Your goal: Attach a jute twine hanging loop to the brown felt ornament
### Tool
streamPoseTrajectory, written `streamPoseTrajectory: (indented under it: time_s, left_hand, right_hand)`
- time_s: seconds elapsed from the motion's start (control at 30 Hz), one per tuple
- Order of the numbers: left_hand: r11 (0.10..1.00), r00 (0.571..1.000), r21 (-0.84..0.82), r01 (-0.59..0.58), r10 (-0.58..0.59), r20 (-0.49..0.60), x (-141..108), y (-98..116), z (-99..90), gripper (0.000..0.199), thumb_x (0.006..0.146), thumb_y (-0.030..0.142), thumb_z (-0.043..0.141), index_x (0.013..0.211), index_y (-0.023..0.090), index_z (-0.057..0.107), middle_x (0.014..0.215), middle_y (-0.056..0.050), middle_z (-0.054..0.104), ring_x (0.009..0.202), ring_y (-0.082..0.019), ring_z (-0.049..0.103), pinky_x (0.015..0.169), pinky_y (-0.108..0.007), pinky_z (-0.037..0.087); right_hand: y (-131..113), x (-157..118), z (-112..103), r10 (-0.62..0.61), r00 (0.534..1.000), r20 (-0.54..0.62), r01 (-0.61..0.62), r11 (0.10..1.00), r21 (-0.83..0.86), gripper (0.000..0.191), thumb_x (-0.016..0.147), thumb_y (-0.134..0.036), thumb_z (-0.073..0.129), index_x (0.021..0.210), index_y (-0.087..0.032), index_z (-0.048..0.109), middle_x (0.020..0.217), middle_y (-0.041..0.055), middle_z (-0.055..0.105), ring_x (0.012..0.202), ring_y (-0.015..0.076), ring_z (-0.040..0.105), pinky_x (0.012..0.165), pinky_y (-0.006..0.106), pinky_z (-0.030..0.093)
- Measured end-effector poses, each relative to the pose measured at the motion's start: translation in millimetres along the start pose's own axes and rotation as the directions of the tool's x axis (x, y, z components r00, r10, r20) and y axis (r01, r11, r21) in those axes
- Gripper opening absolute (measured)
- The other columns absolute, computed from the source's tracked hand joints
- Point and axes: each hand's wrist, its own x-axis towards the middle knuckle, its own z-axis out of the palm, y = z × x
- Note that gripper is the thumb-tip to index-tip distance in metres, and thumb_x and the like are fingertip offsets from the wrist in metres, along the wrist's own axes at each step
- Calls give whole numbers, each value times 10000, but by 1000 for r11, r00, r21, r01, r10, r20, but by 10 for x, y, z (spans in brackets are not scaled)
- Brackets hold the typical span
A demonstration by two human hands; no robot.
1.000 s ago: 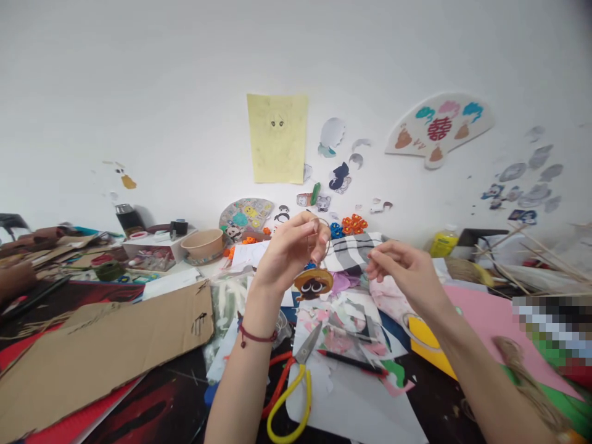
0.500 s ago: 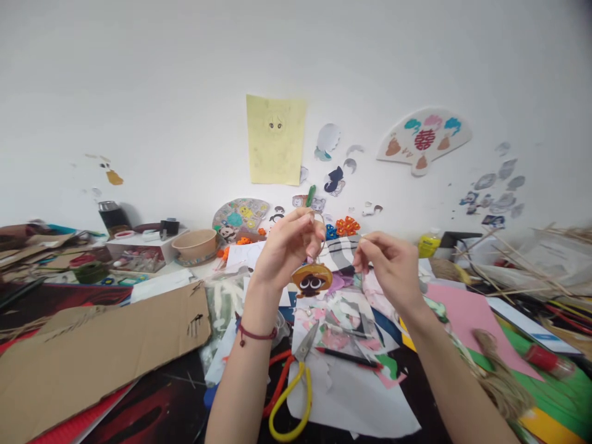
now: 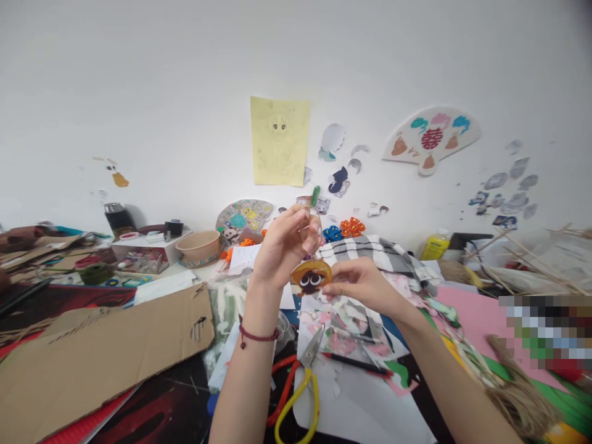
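The person's left hand (image 3: pixel 287 243) is raised with fingers curled and thumb and fingertips drawn close together, holding the charm (image 3: pixel 311 279) by its top, though the exact grip is partly hidden by the fingers. The right hand (image 3: pixel 363 280) comes in from the side, its thumb and fingers narrowed at the charm's right edge; whether they pinch it or only touch it cannot be told. The charm is flat and glossy, with an amber-brown rounded top, a dark face and two large white-ringed eyes. It hangs upright just below the left fingers and between the two hands, above the scissors (image 3: pixel 306 376) and the paper scraps (image 3: pixel 356 330).
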Motion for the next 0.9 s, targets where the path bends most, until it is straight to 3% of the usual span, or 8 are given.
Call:
streamPoseTrajectory:
  time_s: [0.23,0.4,0.53,0.57,0.63,0.73,0.83,0.9]
  left_hand:
    - [999,1000,-27,-21,21,13,20,-29,-83,178,868,309,627,794,194,514,744,24,515,493,-29,390,492,-203,383]
    - [990,1000,-141,-22,21,-8,8,7,-88,170,837,284,696,800,188,561,732,35,546,482,-21,407,495,-187,405]
    - [997,999,-73,-38,38,-1,17,1,-95,153,844,275,708,792,167,613,707,26,587,494,-21,470,502,-165,410]
    - [999,999,-22,-47,47,-4,23,-13,-98,146,852,277,705,797,161,634,702,18,607,494,-23,482,496,-163,408]
    - [993,998,102,-63,64,-3,32,-52,-97,124,861,272,708,842,152,683,692,4,647,485,-24,488,487,-157,405]
    - [961,999,272,-52,48,22,21,-107,-57,127,842,265,749,920,166,732,698,-1,682,479,-24,478,471,-149,411]
    - [936,999,352,-19,1,53,-22,-128,30,136,821,289,776,910,193,739,794,-17,704,531,-54,533,470,-175,467]
    - [927,996,374,-10,-25,88,-55,-120,91,145,822,311,776,902,199,732,843,-28,705,560,-81,574,473,-209,499]
  right_hand:
    - [171,-8,-338,65,997,-43,-72,978,-194,270,808,-445,746,735,-185,730,609,22,716,552,173,686,544,277,552]
    - [368,8,-584,-37,977,-209,-59,900,-433,323,886,-438,637,695,-182,683,509,-1,654,455,158,616,467,258,476]
    - [291,-13,-560,-185,925,-332,-19,849,-528,315,945,-380,576,737,-182,704,630,26,700,564,156,630,580,277,478]
    - [226,-29,-517,-248,899,-361,7,832,-555,279,943,-366,594,763,-186,708,682,28,715,596,154,636,608,280,481]
    - [65,-75,-406,-525,777,-348,177,711,-680,129,912,-300,671,854,-193,715,740,19,734,604,141,637,621,275,493]
    - [-167,-167,-249,-763,592,-259,315,515,-797,60,894,-167,697,853,-211,687,715,-7,730,591,124,646,584,253,500]
    - [-290,-277,-184,-894,436,-102,304,253,-918,121,833,-146,772,855,-215,676,702,-4,744,620,146,694,612,262,544]
    - [-307,-361,-188,-929,369,5,234,88,-968,182,792,-146,815,896,-224,688,710,-11,755,620,154,707,633,270,565]
